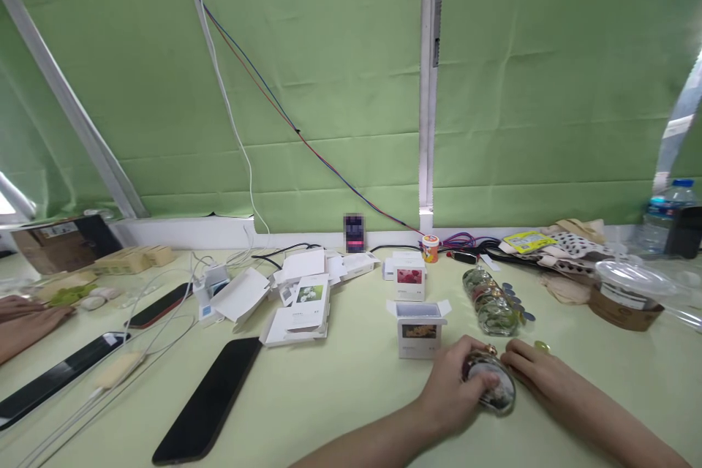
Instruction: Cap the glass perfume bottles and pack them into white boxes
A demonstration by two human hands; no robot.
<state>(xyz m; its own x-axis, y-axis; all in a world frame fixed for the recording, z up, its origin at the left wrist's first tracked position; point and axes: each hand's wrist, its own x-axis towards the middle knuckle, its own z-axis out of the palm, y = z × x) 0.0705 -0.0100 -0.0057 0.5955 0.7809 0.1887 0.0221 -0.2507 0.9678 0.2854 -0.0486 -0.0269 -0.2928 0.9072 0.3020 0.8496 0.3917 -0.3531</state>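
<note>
Head view: small print on the front of the open box, under a dark picture with golden shapes; too small to read. Same for the red-flower box behind it and the loose white cartons, 1 showing white blossoms. Yellow packet at far right carries lettering, not legible.

Around: open box stands upright, flaps raised, just beyond the left hand. Row of glass bottles beyond the hands, grey discs lying beside it. Orange-and-white tub near the wall; lidded bowl well to the right. Black phone well left of the hands, white cables further left. Another person's hand at the left edge.

Round bottle: clear, flat-sided, dark around the rim, pale disc on its face, copper-coloured cap; tilted low over the table at lower right. Left hand grips it, thumb across the face. Right hand sits by the cap, fingers curled; cannot tell whether they pinch anything.
</note>
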